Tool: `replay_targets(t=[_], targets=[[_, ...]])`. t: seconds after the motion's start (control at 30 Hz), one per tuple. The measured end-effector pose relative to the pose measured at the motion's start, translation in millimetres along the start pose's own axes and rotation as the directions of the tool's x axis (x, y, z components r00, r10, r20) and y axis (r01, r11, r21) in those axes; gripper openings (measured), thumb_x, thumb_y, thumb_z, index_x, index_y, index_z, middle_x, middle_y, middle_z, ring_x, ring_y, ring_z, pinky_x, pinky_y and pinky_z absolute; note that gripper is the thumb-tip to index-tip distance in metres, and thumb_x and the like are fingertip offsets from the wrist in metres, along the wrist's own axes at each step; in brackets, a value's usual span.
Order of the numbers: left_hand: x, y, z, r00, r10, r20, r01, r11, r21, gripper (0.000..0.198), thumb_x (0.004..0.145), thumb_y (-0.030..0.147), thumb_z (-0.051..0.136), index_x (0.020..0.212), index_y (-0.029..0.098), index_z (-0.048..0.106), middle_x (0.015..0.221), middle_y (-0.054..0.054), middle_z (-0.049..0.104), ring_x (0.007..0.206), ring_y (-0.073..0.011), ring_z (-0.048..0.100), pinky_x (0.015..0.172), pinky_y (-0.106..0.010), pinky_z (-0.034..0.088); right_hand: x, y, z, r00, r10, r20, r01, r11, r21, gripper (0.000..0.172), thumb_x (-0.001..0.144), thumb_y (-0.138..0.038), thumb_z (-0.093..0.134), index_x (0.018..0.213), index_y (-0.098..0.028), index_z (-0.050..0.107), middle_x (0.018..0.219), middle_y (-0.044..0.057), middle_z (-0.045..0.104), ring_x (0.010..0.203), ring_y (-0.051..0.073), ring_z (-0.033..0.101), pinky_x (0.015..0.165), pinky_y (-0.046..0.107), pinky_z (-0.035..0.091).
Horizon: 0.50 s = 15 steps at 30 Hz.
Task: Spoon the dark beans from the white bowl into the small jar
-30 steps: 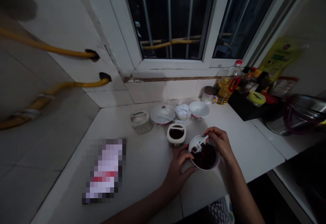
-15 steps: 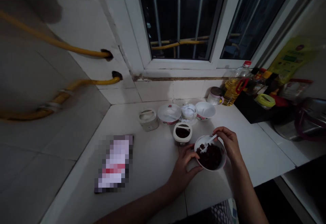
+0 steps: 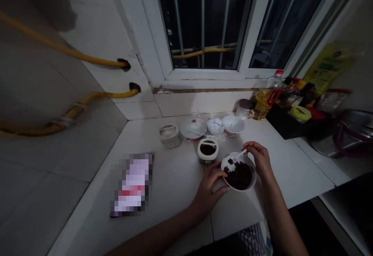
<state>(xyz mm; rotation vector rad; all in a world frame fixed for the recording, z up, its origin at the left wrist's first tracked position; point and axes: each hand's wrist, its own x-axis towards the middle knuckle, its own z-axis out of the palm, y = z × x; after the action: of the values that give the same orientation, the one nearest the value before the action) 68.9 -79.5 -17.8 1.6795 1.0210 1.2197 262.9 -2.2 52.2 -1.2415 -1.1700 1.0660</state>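
White bowl [image 3: 246,186] is being cupped by the left hand [image 3: 208,192], white spoon [image 3: 240,154] being pinched by the right hand [image 3: 260,159] over it; dark food [image 3: 239,176] inside is too dim to make out tbh.

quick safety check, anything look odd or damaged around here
The upper yellow pipe enters a ragged, blackened hole in the wall, which looks roughly cut. A dark, uneven gap also runs beneath the window frame.

Bare forearms [image 3: 157,234] lead to the left hand [image 3: 208,195] and right hand [image 3: 260,159]; a dark-and-white checked garment [image 3: 253,240] shows at the bottom edge of the frame, between them.
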Motion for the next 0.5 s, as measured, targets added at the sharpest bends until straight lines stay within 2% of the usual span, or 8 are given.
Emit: replay_targets(t=[0.13,0.23,0.3,0.33,0.37,0.4,0.43,0.5], targets=[[-9.7,8.9,-6.6,0.998,-0.021,0.062,0.020,0.999,0.031,0.039,0.083,0.025,0.066,0.122,0.025,0.059,0.141,-0.011,0.047,0.135,-0.0298,0.040,0.110,-0.051,0.035,2.9,-0.9,-3.5,0.999,-0.043,0.010,0.043,0.999,0.013,0.012,0.067,-0.030,0.063,0.070,-0.019,0.066,0.048,-0.003,0.057,0.052,0.015,0.052,0.063,0.029,0.042],[-33.2,26.8,-16.6,0.996,-0.056,0.068,0.049,0.994,0.097,0.064,0.079,0.023,0.069,0.138,0.029,0.046,0.152,-0.011,0.034,0.141,-0.0335,0.029,0.112,-0.054,0.031,5.7,-4.1,-8.5,0.997,-0.071,0.023,0.071,0.997,0.012,0.011,0.066,-0.031,0.063,0.068,-0.020,0.066,0.050,-0.003,0.058,0.051,0.015,0.052,0.063,0.030,0.042],[-53.2,36.3,-14.5,0.997,-0.063,0.037,0.060,0.995,0.081,0.065,0.079,0.023,0.068,0.139,0.030,0.043,0.153,-0.010,0.031,0.141,-0.0339,0.030,0.113,-0.053,0.030,7.8,-6.7,-12.0,0.995,-0.094,0.033,0.094,0.996,0.007,0.011,0.067,-0.031,0.062,0.067,-0.020,0.066,0.051,-0.003,0.058,0.051,0.015,0.051,0.063,0.030,0.043],[-62.3,38.2,-7.9,0.996,-0.077,0.052,0.076,0.997,0.028,0.060,0.081,0.022,0.066,0.136,0.030,0.046,0.150,-0.010,0.036,0.136,-0.0329,0.037,0.111,-0.050,0.035,8.6,-8.1,-13.4,0.993,-0.107,0.039,0.107,0.994,0.000,0.011,0.067,-0.031,0.062,0.067,-0.020,0.066,0.052,-0.002,0.059,0.051,0.015,0.052,0.064,0.031,0.043],[-69.6,37.9,3.0,0.984,-0.096,0.148,0.106,0.993,-0.059,0.052,0.082,0.021,0.065,0.131,0.030,0.051,0.141,-0.010,0.046,0.127,-0.0305,0.049,0.105,-0.046,0.042,9.3,-9.6,-14.3,0.992,-0.118,0.047,0.118,0.993,-0.009,0.012,0.067,-0.031,0.062,0.067,-0.020,0.066,0.053,-0.002,0.059,0.052,0.015,0.052,0.064,0.031,0.043],[-74.5,35.4,17.9,0.948,-0.109,0.299,0.164,0.972,-0.166,0.040,0.081,0.024,0.065,0.121,0.029,0.058,0.127,-0.009,0.056,0.115,-0.0283,0.057,0.097,-0.042,0.049,9.6,-11.2,-14.6,0.990,-0.127,0.055,0.128,0.992,-0.020,0.012,0.067,-0.031,0.061,0.068,-0.020,0.066,0.054,-0.002,0.060,0.052,0.015,0.052,0.065,0.031,0.043],[-76.8,31.3,36.0,0.890,-0.129,0.438,0.260,0.932,-0.254,0.032,0.079,0.027,0.068,0.111,0.026,0.062,0.114,-0.008,0.061,0.106,-0.0270,0.061,0.092,-0.041,0.051,9.5,-13.1,-14.3,0.989,-0.134,0.065,0.137,0.990,-0.031,0.012,0.068,-0.031,0.061,0.068,-0.020,0.066,0.054,-0.002,0.060,0.053,0.015,0.052,0.065,0.031,0.043],[-74.5,21.4,76.4,0.840,-0.144,0.523,0.333,0.898,-0.288,0.048,0.070,0.035,0.077,0.113,0.022,0.059,0.107,-0.008,0.062,0.100,-0.0268,0.063,0.087,-0.042,0.052,8.2,-17.7,-12.9,0.986,-0.145,0.085,0.149,0.988,-0.045,0.013,0.068,-0.032,0.061,0.069,-0.020,0.066,0.055,-0.001,0.061,0.053,0.015,0.052,0.064,0.030,0.042]])
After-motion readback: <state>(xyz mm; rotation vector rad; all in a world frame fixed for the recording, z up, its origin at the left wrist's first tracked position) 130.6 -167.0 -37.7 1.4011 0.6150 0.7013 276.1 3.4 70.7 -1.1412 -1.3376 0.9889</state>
